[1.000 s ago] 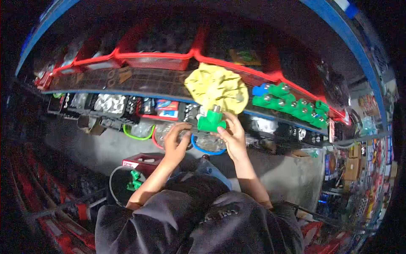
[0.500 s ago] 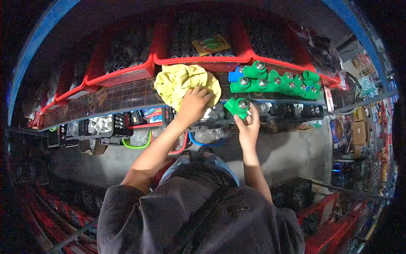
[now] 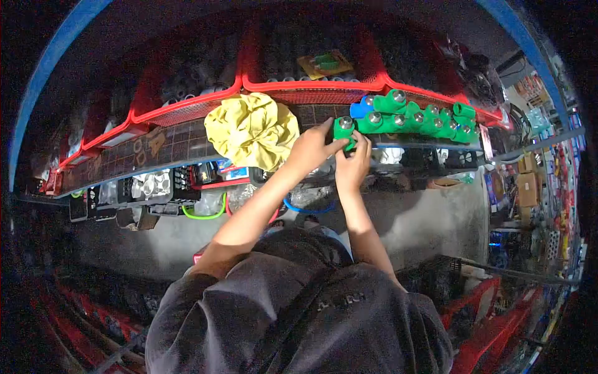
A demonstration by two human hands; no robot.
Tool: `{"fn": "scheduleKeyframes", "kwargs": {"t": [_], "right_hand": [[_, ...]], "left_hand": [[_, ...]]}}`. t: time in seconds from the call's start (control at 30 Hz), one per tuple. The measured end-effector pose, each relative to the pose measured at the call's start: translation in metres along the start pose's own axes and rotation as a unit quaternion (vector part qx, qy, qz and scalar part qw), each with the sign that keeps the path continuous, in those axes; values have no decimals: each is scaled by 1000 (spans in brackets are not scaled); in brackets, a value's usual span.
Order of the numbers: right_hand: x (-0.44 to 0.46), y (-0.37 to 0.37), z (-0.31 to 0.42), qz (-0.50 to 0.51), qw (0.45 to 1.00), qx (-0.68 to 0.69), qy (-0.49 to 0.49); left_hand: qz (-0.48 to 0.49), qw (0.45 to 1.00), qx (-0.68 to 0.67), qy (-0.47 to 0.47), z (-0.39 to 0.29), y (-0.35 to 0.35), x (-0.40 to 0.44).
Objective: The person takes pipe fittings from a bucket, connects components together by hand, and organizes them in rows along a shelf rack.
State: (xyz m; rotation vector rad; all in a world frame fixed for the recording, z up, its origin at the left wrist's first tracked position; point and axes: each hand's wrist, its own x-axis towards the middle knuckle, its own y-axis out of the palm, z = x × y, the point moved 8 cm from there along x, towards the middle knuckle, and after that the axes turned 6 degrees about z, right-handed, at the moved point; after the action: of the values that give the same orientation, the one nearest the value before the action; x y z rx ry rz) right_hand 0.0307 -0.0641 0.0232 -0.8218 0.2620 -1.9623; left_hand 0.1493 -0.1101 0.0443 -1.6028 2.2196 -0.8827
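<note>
A green pipe fitting (image 3: pixel 344 129) with a round metal insert is held upright at the shelf's front edge, left of the row. My right hand (image 3: pixel 354 167) grips its lower part with closed fingers. From the left, my left hand (image 3: pixel 311 148) has its thumb and fingers closed on the same fitting; its far fingertips are partly hidden. Beside my left hand lies a crumpled yellow cloth (image 3: pixel 252 131), untouched. Several more green pipe fittings (image 3: pixel 398 121) with metal inserts stand in a cluster to the right, with one blue fitting (image 3: pixel 359 110) at its left end.
Red plastic baskets (image 3: pixel 311 93) line the back of the dark shelf (image 3: pixel 187 140). A yellow packet (image 3: pixel 325 63) lies in the middle basket. Below the shelf's blue edge are black crates (image 3: pixel 180 182) and baskets with green and blue rims. Stocked shelves (image 3: pixel 529 187) stand at right.
My left hand has left the yellow cloth and moved right onto the green fitting. My right hand has brought the fitting slightly left and up, turning it upright.
</note>
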Motion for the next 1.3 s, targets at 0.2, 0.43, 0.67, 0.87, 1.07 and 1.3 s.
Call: {"fn": "scheduleKeyframes", "kwargs": {"t": [0.2,0.43,0.67,0.87,1.07,1.3], "right_hand": [[-3,13,-11,40,998,41,-27],[-6,10,-10,35,988,133,-73],[-1,11,-13,52,984,162,-50],[14,-65,-49,-191,977,-69,-67],[70,-43,-79,-218,973,-53,-53],[67,-44,-79,-226,969,-76,-62]], "left_hand": [[-15,995,86,48,11,13,10],[-21,996,55,73,16,21,30],[-41,996,58,57,15,21,33],[-221,962,96,127,-36,1,4],[-118,950,232,170,-50,85,35],[-122,955,211,167,-44,88,36]]}}
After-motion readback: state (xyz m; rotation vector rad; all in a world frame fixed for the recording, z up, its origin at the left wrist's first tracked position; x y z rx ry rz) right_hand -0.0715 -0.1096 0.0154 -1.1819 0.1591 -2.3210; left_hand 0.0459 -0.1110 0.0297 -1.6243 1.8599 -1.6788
